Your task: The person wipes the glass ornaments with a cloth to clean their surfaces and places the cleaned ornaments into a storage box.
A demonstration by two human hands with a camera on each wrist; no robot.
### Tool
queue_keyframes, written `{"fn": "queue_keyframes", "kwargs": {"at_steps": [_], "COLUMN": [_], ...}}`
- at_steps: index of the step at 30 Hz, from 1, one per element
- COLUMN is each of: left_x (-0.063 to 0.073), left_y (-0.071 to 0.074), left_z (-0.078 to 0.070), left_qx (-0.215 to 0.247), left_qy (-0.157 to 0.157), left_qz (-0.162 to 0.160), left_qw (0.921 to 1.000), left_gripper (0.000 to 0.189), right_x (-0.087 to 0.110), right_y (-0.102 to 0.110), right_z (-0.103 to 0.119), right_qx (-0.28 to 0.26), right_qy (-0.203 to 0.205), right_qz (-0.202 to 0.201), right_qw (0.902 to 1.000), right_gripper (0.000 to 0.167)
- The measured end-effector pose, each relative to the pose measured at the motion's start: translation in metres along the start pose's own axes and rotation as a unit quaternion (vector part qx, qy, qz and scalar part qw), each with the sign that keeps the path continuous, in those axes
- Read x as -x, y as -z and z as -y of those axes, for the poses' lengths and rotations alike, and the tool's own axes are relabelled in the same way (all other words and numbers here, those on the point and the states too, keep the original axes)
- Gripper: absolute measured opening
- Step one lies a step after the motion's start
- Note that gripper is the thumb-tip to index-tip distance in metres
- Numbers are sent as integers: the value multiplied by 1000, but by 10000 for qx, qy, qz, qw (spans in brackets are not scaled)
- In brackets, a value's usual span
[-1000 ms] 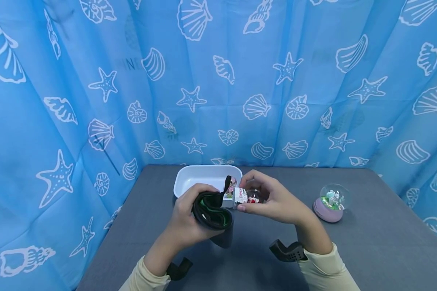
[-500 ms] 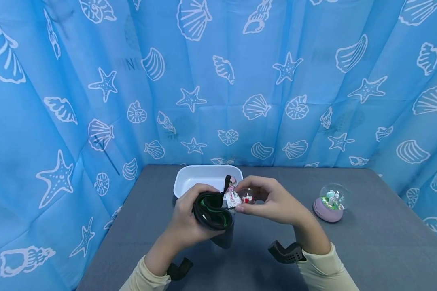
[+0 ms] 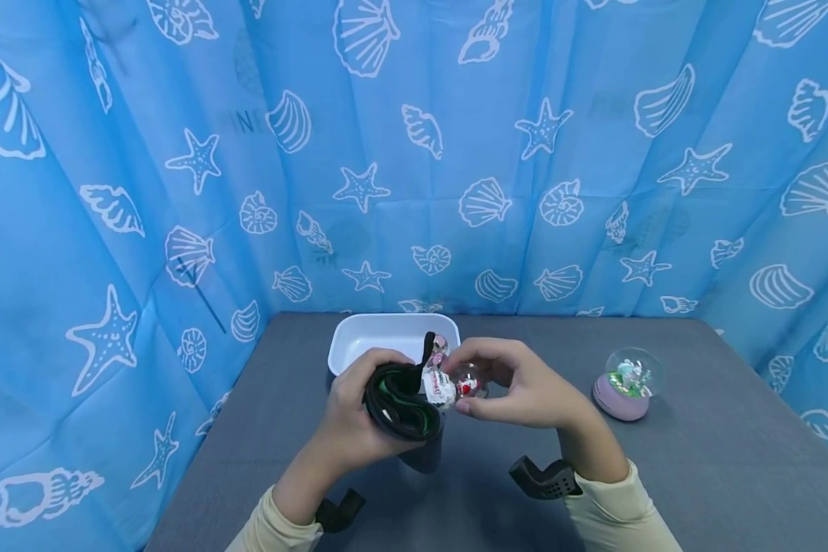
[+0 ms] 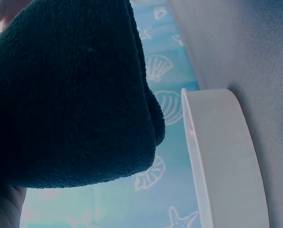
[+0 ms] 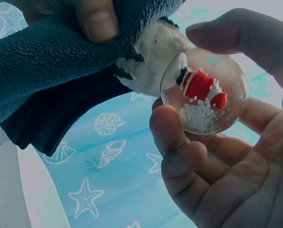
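Note:
A folded dark towel (image 3: 403, 410) is gripped in my left hand (image 3: 352, 402); the left wrist view shows its fuzzy surface (image 4: 74, 95) filling much of the frame. My right hand (image 3: 524, 383) holds a small snow globe (image 5: 205, 92) by its glass ball, fingers and thumb curled around it. Inside are a red-and-white figure and white flakes. The globe lies tilted on its side, its white base (image 5: 153, 57) pointing left against the towel. In the right wrist view, my left thumb (image 5: 101, 23) presses on the towel beside that base.
Behind the hands stands a white plastic bin (image 3: 359, 337), with a small pinkish item (image 3: 441, 343) at its right end, partly hidden. Another snow globe with a lilac base (image 3: 621, 399) sits at the right of the grey table (image 3: 717, 460). A blue shell-patterned curtain (image 3: 455, 153) hangs behind.
My right hand has brought the snow globe leftward and slightly down, its base now against the towel and its angle turned. My left hand and the towel have stayed nearly still.

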State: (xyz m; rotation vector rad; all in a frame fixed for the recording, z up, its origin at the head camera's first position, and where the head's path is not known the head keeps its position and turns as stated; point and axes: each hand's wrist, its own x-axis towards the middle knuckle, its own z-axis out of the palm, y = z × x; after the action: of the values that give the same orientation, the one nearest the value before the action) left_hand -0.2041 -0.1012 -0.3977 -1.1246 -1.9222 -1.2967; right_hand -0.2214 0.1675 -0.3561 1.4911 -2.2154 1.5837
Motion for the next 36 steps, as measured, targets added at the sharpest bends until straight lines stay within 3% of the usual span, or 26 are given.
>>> {"fn": "queue_keyframes", "kwargs": {"at_steps": [5,9,13,19,31,36], "left_x": [0,0,-1,-2,-2,-2], "left_y": [0,0,0,-1,-6,-5], "left_z": [-2,-5,-6,-6,-4,-3], "left_qx": [38,78,157,213,107,-25], "left_qy": [-109,-72,-22,-224,-248,-357], "left_qz": [45,111,130,74,48,-128], "left_qw": [9999,9999,9998,9995,9996,9993], "left_gripper": [77,77,80,82,72,69], "right_x": [1,0,-2,-5,-5,-4], "right_y": [-1,-2,-4,-7,-12,-10], "right_z": [-3,-3,-4,-5,0,0], "right_qx": [-228,-379,-372,-404,-318,-320], "right_qy": [248,205,276,357,-455,-399], "right_qz": [174,219,112,-24,-385,-237], "right_qw": [9993,9988,9989,9985,9977,9984], "right_gripper": [42,42,43,44,47,47]}}
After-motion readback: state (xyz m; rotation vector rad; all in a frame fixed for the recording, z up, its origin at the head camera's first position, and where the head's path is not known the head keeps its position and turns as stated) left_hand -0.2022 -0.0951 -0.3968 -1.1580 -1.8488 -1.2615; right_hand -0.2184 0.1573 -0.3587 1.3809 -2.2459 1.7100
